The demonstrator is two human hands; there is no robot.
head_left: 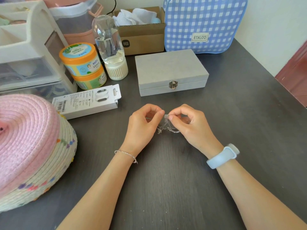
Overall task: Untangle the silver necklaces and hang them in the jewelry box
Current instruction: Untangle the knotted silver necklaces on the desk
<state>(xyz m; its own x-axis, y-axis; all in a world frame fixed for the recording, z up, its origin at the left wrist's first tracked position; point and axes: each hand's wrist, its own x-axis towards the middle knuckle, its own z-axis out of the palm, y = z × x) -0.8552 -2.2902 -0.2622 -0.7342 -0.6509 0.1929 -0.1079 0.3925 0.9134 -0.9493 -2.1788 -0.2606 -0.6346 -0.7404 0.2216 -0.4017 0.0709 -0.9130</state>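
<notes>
A tangled bunch of thin silver necklaces (167, 126) hangs between my two hands just above the dark table (166, 180). My left hand (142, 125) pinches the chains with thumb and forefinger on the left side. My right hand (187, 123) pinches them on the right, fingertips almost meeting the left ones. Loose loops droop below the fingers. The grey jewelry box (171, 70) sits behind my hands with its lid down and its metal clasp (173, 84) facing me.
A pink woven basket (29, 146) fills the left front. A white carton (88, 100), stacked orange jars (81, 63), a clear bottle (109, 47) and a drawer unit (28, 50) stand at left. A cardboard box (142, 37) and blue checked bag (204, 24) stand behind.
</notes>
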